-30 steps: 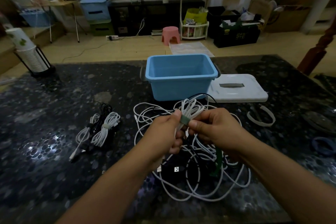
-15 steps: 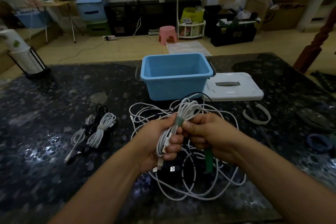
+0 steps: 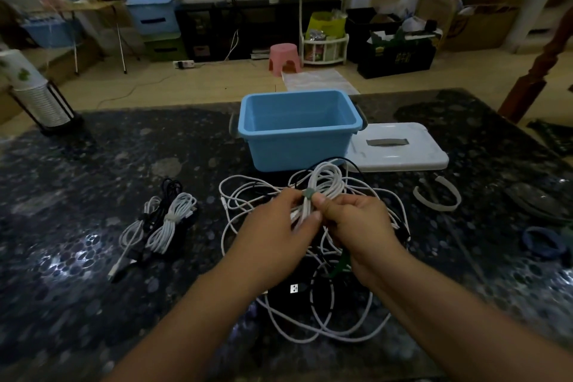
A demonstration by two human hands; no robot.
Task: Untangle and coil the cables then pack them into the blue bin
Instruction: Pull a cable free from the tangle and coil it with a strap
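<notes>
An empty blue bin (image 3: 297,146) stands at the table's middle back. In front of it I hold a coiled white cable (image 3: 328,183) bound by a grey-green tie (image 3: 308,193). My left hand (image 3: 279,226) grips the coil's lower strands, and my right hand (image 3: 356,223) pinches the coil at the tie. Under both hands lies a tangle of white and black cables (image 3: 322,313) with a USB plug showing. Two tied white coils and a black cable (image 3: 164,220) lie to the left.
The bin's white lid (image 3: 400,152) lies flat to its right. A loose white strap (image 3: 437,198) and a blue ring (image 3: 542,242) lie further right. A stack of paper cups in a black holder (image 3: 34,93) stands at the far left corner of the dark stone table (image 3: 93,273).
Both hands have shifted slightly on the coil; my left hand has turned so its back faces up. The coil now sits a bit closer to the bin. The camera moved a little.
</notes>
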